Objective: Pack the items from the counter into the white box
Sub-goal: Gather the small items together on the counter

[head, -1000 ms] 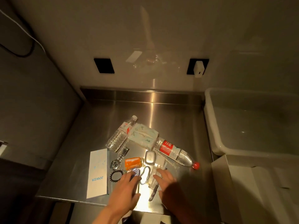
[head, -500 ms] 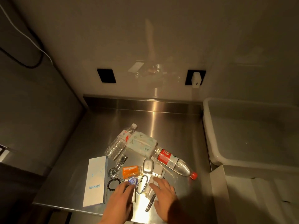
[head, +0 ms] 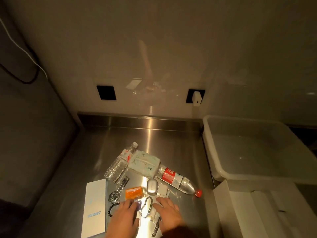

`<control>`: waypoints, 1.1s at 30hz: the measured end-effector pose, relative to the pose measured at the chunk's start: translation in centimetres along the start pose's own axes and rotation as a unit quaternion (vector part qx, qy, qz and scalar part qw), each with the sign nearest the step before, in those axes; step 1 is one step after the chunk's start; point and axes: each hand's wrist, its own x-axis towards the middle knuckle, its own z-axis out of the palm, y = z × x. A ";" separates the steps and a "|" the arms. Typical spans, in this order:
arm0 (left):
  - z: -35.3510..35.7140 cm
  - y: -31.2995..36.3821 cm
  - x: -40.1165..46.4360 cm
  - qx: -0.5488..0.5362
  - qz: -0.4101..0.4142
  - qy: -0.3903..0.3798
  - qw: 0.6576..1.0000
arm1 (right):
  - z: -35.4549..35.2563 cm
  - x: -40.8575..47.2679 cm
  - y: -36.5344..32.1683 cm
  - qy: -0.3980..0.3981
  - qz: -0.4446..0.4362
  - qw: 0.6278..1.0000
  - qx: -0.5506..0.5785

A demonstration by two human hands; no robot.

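Only the head view to go on here: everything's in a heap on the steel table point(head: 171, 140), both bottles, the tissue pack point(head: 145, 163), the watch point(head: 116, 191), the silver case point(head: 152, 186) and the Anker box point(head: 95, 206), and nothing looks packed. My left hand point(head: 124, 219) and right hand point(head: 169, 215) lie flat and open, a bit apart, over the small stuff at the near edge, gripping nothing I can make out. I'd say we're at the first pick, so next I need to close on one item and carry it right to the white box point(head: 257, 212), whose interior is mostly out of frame.
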 end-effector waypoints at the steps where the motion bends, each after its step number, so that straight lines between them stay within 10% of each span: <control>1: 0.2 -0.1 0.1 0.005 0.008 -0.008 1.000 | -0.1 0.0 -0.1 -0.015 -0.001 1.000 -0.003; 7: 1.0 -0.2 1.3 0.031 0.046 -0.045 0.997 | 0.1 -0.8 0.0 0.055 -0.016 0.998 -0.037; 11: 1.3 -0.1 2.0 0.041 0.067 -0.042 0.996 | 0.6 -0.9 0.6 -0.044 -0.010 0.999 -0.027; 24: 2.3 3.8 2.0 0.034 0.099 -0.032 0.994 | 1.8 -1.9 1.9 0.183 -0.006 0.979 -0.089; 33: 3.2 6.0 1.6 0.077 0.137 -0.044 0.987 | 1.9 -2.4 3.5 0.146 0.079 0.980 -0.113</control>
